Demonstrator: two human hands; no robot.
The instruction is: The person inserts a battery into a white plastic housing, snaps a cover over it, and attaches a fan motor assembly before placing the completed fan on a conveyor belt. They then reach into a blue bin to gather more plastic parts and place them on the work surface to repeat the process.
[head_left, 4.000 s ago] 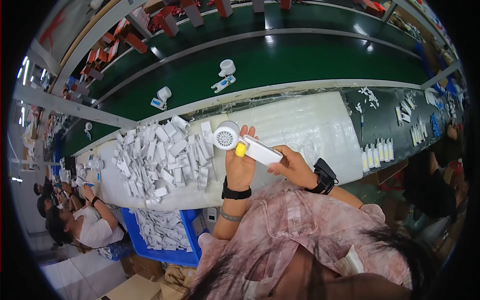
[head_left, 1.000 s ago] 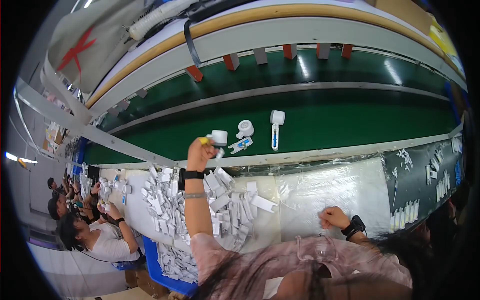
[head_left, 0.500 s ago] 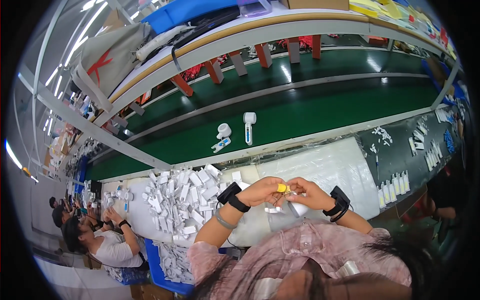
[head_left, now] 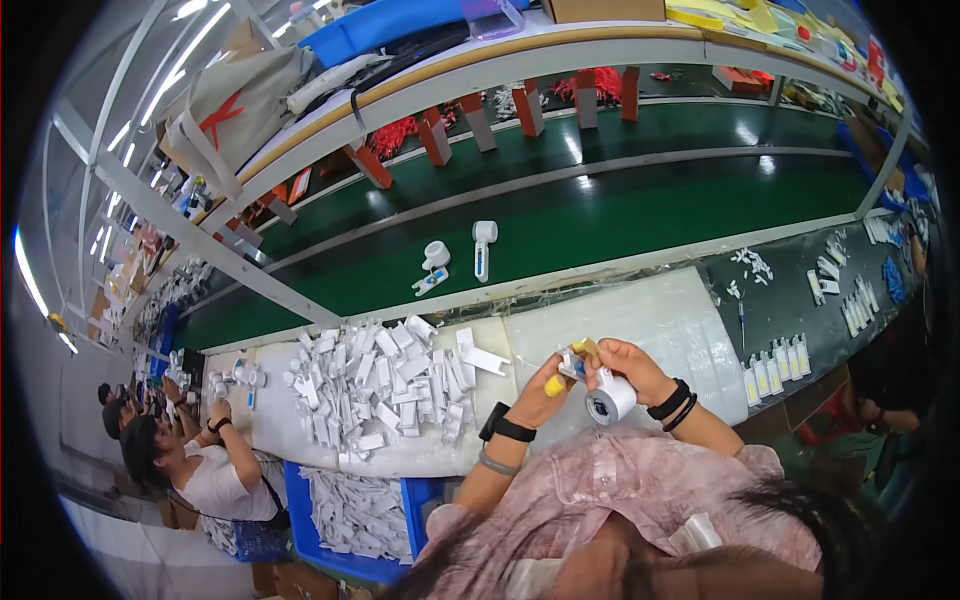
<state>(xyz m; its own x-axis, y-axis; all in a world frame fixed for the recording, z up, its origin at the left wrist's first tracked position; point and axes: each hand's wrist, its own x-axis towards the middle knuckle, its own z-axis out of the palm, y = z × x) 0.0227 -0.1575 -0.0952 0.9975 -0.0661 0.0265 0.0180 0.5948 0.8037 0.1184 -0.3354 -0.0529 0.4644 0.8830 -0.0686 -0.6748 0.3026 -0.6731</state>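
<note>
Both my hands are raised over the near edge of the bench, closed around a white handheld fan-like housing (head_left: 613,396). Its round head faces toward me, with a dark ring-shaped opening. My right hand (head_left: 637,374) wraps the housing from the right, fingers bent over its narrow part. My left hand (head_left: 538,400) pinches the other end, where a bit of blue shows. Yellow coverings, perhaps finger cots, show at the fingers; exactly what is under the fingertips is hidden. Left of my hands lies a heap of white plastic shells (head_left: 385,375), some at its right edge lying apart.
Beyond the bench, two white assembled units (head_left: 483,250) lie on the green conveyor belt (head_left: 640,225). To the right, white parts with yellow labels (head_left: 777,368) stand in a row on a dark mat. A blue bin (head_left: 300,515) of shells sits below left. A co-worker (head_left: 215,460) works at left.
My hands have turned the housing so its round head now faces me, and my left hand has shifted down and back. More white shells show at the heap's right edge.
</note>
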